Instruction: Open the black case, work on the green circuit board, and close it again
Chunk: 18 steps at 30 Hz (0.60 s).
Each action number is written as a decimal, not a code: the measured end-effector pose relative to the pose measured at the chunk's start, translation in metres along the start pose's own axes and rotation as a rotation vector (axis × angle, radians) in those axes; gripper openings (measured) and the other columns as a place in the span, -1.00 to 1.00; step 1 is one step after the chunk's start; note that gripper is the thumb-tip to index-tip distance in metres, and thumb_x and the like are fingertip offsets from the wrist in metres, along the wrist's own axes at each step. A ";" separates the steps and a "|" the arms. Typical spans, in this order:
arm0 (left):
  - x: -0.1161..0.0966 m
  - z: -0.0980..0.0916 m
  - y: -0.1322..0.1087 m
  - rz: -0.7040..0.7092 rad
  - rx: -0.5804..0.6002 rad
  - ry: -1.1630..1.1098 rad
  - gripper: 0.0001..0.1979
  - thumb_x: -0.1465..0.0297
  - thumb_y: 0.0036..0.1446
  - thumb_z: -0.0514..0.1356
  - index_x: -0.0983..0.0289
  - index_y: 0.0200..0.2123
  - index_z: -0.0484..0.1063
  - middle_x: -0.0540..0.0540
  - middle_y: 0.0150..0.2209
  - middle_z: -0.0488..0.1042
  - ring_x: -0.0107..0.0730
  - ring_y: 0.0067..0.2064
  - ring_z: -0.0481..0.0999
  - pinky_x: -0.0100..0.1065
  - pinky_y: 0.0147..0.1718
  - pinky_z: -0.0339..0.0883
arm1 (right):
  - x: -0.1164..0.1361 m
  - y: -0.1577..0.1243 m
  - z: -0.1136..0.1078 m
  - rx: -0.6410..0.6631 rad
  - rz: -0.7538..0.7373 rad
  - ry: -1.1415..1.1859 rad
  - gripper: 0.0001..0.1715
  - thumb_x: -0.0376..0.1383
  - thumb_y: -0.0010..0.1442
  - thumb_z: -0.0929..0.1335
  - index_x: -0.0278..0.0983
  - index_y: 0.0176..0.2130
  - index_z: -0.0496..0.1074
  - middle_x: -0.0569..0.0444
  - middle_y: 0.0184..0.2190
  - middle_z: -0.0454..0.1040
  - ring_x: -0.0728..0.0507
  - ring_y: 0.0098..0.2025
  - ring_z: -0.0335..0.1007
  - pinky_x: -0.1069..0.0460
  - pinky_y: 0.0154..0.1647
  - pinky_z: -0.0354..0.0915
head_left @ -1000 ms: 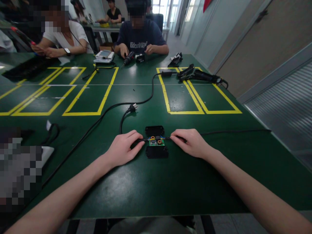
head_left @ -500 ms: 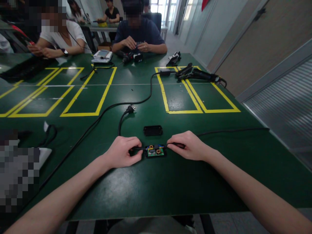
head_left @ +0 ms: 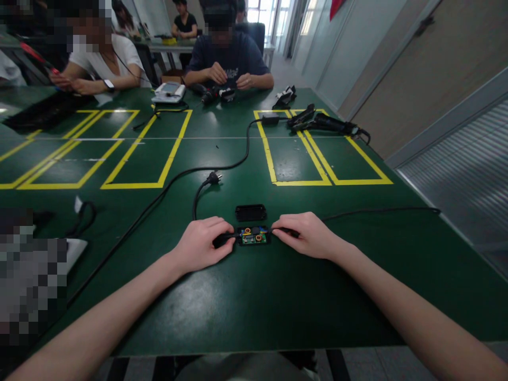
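While left hand (head_left: 206,243) and right hand (head_left: 304,235) each pinch tight a cable (head_left: 291,232), the circuit board (head_left: 253,237) lies in its case (head_left: 269,241), lid (head_left: 251,212) still off.

The left hand (head_left: 206,243) is curled in a pinch, its thumb on the near side and its fingers arched on the far side, tips pointing toward the right hand (head_left: 305,235). The right hand faces it nearly as a mirror, knuckles raised, thumb and index fingertips close together. Behind the 2 hands, the left forearm (head_left: 119,301) and right forearm (head_left: 405,301), both bare, slope back and outward.
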<state>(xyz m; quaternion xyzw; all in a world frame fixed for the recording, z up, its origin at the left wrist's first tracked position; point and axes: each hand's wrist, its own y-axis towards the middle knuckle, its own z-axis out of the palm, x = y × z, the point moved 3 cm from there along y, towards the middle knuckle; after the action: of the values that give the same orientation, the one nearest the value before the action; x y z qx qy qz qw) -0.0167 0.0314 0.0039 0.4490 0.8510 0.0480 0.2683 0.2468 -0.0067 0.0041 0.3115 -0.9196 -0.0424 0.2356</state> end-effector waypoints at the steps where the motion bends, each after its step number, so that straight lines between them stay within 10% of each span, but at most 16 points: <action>1: 0.000 0.000 0.000 0.005 0.001 0.005 -0.89 0.38 0.28 0.19 0.24 -0.23 0.52 0.03 -0.36 0.56 -0.40 -0.38 0.52 -0.42 -0.41 0.35 | 0.000 0.001 0.001 0.000 -0.006 -0.008 -0.65 -0.23 0.48 0.25 -0.26 -0.21 0.58 0.03 -0.36 0.61 -0.07 -0.41 0.51 0.05 -0.37 0.30; 18: -0.003 0.000 0.002 0.042 -0.018 -0.101 -0.82 0.41 0.41 0.12 0.26 -0.13 0.54 0.11 -0.24 0.59 -0.30 -0.23 0.57 -0.33 -0.28 0.46 | 0.002 0.005 0.004 -0.044 -0.025 0.039 -0.63 -0.23 0.50 0.29 -0.26 -0.35 0.50 0.04 -0.40 0.54 -0.12 -0.31 0.40 -0.03 -0.26 0.18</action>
<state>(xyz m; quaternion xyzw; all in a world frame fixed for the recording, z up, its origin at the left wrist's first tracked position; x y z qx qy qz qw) -0.0138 0.0301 0.0057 0.4662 0.8262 0.0388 0.3138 0.2409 -0.0038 0.0028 0.3184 -0.9098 -0.0593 0.2595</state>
